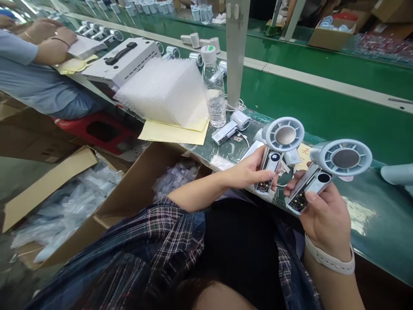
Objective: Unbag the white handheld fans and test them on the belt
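Each of my hands is closed round a light-blue handheld fan. My left hand [250,170] grips one fan [285,134] by its handle; a small round display on it is lit and seems to read 20. My right hand [327,211] holds another fan [346,158], whose round display is dark. Both handles are open at the lower front, showing circuit boards. The two fan heads point up, side by side and apart. Behind my left hand, a further fan [240,120] lies on the green bench [374,206]. More fan parts behind my hands are partly hidden.
A water bottle [215,92] stands beside a stack of bubble-wrap sheets [164,88] on yellow paper [174,132]. A metal post [236,51] rises behind. Left of me are a white equipment case [124,60], an open carton [129,185] of plastic bags and a co-worker [35,77].
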`<state>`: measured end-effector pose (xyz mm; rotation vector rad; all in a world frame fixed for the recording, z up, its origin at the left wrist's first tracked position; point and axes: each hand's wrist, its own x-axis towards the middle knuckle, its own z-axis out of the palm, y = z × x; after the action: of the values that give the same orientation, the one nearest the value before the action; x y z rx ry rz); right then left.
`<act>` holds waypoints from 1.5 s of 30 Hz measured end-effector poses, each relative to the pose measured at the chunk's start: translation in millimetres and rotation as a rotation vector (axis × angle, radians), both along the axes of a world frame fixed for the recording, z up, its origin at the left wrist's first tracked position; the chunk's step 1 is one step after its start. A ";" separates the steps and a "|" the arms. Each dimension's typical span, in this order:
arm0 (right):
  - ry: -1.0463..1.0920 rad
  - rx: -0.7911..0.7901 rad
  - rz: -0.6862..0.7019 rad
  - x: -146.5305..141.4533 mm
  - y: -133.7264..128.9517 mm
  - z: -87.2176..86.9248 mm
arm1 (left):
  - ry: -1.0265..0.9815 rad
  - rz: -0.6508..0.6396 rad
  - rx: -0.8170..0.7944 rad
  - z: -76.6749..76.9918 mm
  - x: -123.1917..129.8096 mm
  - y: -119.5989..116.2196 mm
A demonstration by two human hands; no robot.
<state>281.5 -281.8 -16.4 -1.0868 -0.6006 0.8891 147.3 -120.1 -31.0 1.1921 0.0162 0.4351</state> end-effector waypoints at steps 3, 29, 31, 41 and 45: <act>0.031 -0.009 0.011 0.3 2.4 -0.4 | 0.042 0.018 0.004 -3.0 0.4 2.5; -0.001 -0.023 -0.081 -2.6 5.9 -9.8 | 0.084 0.225 -0.155 -10.6 9.5 -1.5; 0.009 -0.048 -0.106 -2.8 5.5 -12.1 | 0.076 0.192 -0.163 -9.1 7.4 0.0; 0.032 -0.091 -0.099 -1.6 8.7 -9.7 | 0.014 0.168 -0.101 -13.6 2.5 7.8; 0.045 -0.071 -0.069 2.2 8.6 -11.2 | 0.028 0.148 -0.102 -14.2 5.1 6.7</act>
<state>283.7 -273.2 -27.6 -1.1419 -0.4947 0.8776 152.4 -113.4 -45.2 1.1005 0.1501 0.5411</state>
